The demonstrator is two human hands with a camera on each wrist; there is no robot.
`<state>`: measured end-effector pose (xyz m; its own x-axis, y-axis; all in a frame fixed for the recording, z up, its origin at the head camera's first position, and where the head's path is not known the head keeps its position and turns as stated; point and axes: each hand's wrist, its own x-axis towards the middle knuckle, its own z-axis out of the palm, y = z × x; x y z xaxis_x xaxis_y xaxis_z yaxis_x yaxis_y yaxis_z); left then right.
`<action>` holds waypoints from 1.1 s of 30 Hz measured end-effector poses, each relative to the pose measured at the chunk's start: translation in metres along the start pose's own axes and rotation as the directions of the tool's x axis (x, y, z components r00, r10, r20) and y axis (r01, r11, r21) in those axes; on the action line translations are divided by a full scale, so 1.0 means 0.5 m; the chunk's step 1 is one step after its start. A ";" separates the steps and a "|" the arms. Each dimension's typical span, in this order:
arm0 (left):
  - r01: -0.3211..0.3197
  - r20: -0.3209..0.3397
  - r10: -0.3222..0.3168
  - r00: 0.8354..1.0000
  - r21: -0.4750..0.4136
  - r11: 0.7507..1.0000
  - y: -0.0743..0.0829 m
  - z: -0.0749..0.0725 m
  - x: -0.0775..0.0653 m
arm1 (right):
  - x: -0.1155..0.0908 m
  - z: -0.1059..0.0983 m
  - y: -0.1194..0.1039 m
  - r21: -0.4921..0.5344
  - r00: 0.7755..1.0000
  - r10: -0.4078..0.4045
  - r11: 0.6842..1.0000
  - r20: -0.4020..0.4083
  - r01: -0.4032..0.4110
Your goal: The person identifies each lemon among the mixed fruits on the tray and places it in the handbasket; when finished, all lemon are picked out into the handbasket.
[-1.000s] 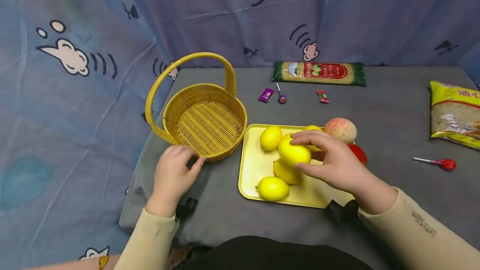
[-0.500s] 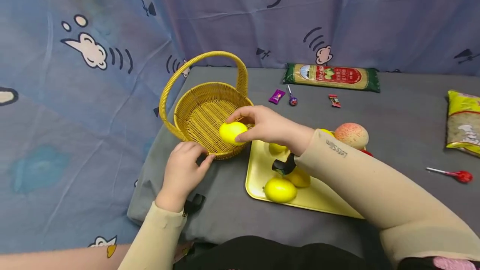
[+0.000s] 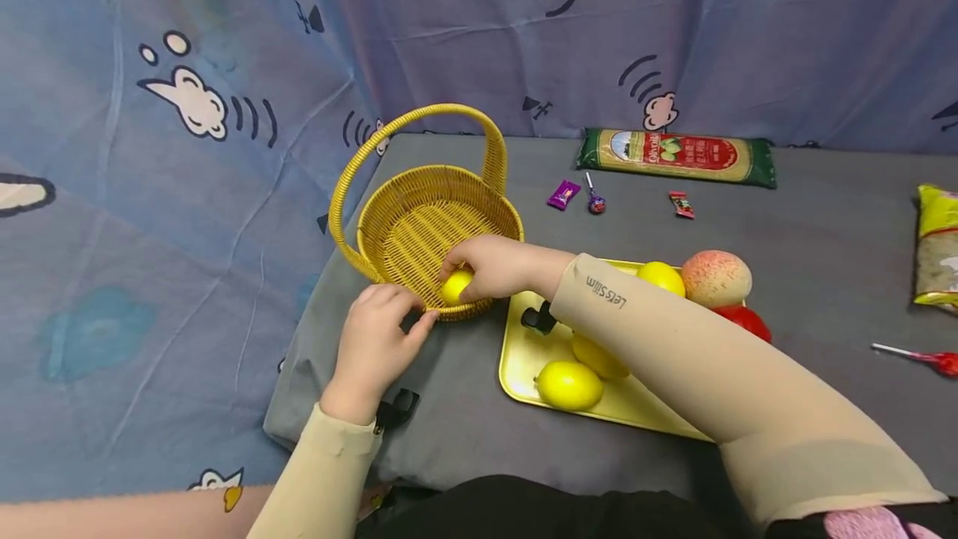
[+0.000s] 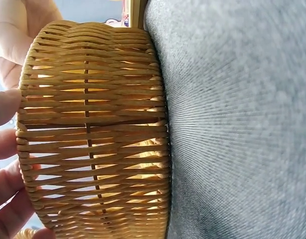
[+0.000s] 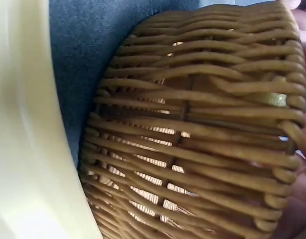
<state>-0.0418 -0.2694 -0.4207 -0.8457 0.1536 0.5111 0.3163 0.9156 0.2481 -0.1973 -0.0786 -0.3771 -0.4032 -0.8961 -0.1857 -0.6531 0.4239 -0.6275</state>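
A yellow wicker basket (image 3: 441, 179) with a tall arched handle stands at the table's left side. My left hand (image 3: 374, 348) grips its near rim, with the fingertips on the woven edge in the left wrist view. Inside the basket, low by the near right wall, my right hand (image 3: 494, 267) holds a lemon (image 3: 455, 286) between thumb and fingers. To the right, a pale yellow tray (image 3: 516, 373) carries a near lemon (image 3: 570, 386), a far lemon (image 3: 662, 277), a peach (image 3: 717, 279) and a red fruit (image 3: 744, 321). My right forearm hides part of the tray.
Behind the tray lie a pasta packet (image 3: 677, 158), a purple candy (image 3: 564, 195), a dark lollipop (image 3: 595, 203) and a small red candy (image 3: 682, 205). Further right are a red lollipop (image 3: 945, 363) and a yellow bag (image 3: 937, 248). A patterned curtain (image 3: 434, 40) backs the table.
My right hand has carried the lemon leftward from over the tray and down into the basket. My left hand has stayed at the rim. The head view has shifted slightly.
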 end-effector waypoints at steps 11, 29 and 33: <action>0.006 0.008 -0.006 1.000 0.018 1.000 0.000 0.005 0.001 | -0.048 -0.003 0.005 0.166 0.994 -0.022 0.985 -0.103 0.039; 0.025 0.000 -0.025 1.000 0.012 1.000 -0.003 0.005 -0.003 | -0.320 0.083 0.002 0.205 0.979 0.076 0.978 -0.191 -0.036; 0.020 -0.015 -0.019 1.000 0.001 1.000 -0.002 0.008 -0.004 | -0.353 0.124 0.006 0.184 0.974 0.061 0.983 -0.219 -0.020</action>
<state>-0.0423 -0.2689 -0.4253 -0.8452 0.1302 0.5184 0.2992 0.9190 0.2569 -0.0884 0.0727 -0.3928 -0.5733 -0.8176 -0.0534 -0.5156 0.4106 -0.7520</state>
